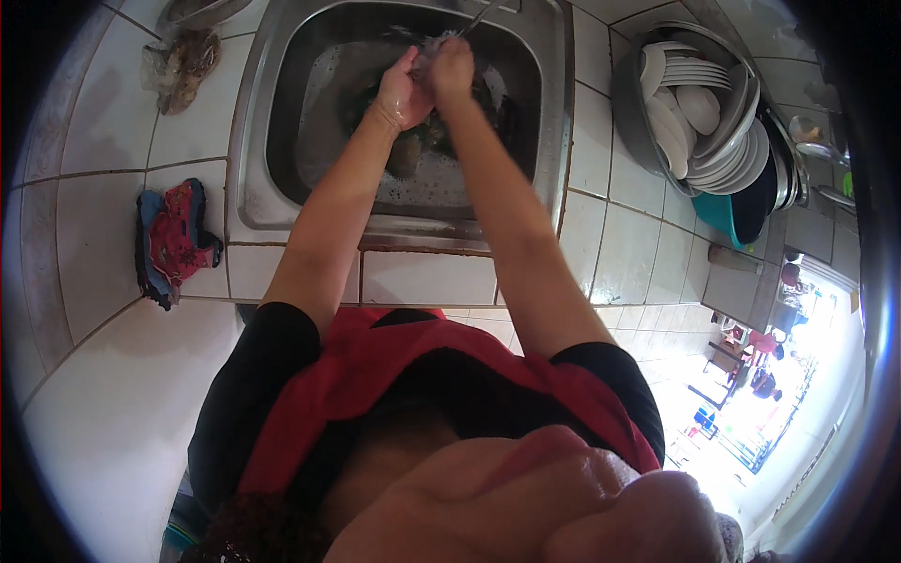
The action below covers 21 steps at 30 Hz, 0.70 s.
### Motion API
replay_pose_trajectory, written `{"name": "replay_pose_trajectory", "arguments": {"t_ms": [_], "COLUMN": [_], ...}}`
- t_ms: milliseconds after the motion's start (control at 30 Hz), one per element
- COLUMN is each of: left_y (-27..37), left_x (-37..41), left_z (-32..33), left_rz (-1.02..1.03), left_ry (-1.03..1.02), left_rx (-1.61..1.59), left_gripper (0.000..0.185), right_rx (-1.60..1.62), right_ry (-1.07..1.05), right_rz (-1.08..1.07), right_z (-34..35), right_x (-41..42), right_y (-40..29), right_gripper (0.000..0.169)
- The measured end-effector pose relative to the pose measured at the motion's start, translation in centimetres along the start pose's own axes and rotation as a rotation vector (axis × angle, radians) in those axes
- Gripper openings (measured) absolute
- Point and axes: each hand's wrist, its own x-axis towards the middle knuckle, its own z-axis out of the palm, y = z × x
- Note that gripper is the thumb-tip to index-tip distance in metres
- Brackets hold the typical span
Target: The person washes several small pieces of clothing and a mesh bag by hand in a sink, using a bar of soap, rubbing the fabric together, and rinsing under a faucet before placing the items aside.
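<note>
Both hands are together under running water from the faucet, at the far side of a stainless steel sink. My left hand is wet, with its palm turned up and its thumb raised. Close against it, my right hand has its fingers curled. A purplish, blurred patch shows between them; splashing water hides whether it is an object. Below the hands, cloudy water with suds covers the basin floor. Dark, indistinct things lie in that water, partly hidden by my forearms.
Right of the sink, a large grey basin holds stacked white plates and bowls, beside a teal container. On the left tiles lie a bunched red and blue cloth and a clear plastic bag with brownish contents. Several people are in the bright distance.
</note>
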Motion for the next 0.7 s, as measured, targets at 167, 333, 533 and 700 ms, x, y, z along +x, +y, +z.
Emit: {"name": "replay_pose_trajectory", "arguments": {"t_ms": [167, 333, 533, 700], "left_y": [-0.5, 0.5, 0.0, -1.7], "left_x": [0.9, -0.1, 1.2, 1.5], "left_z": [-4.6, 0.2, -3.0, -1.0], "left_rz": [0.157, 0.034, 0.097, -0.024], "left_ry": [0.087, -0.093, 0.101, 0.206], "left_rx": [0.141, -0.144, 0.033, 0.232], "left_gripper": [0.045, 0.049, 0.048, 0.045], "right_rx": [-0.225, 0.028, -0.460, -0.007], "right_ry": [0.122, -0.266, -0.025, -0.172], "right_rz": [-0.489, 0.186, -0.455, 0.053], "right_z": [3.6, -3.6, 3.2, -0.2], "right_x": [-6.0, -0.2, -8.4, 1.2], "right_y": [1.4, -3.5, -0.1, 0.8], "right_gripper": [0.044, 0.034, 0.026, 0.025]}}
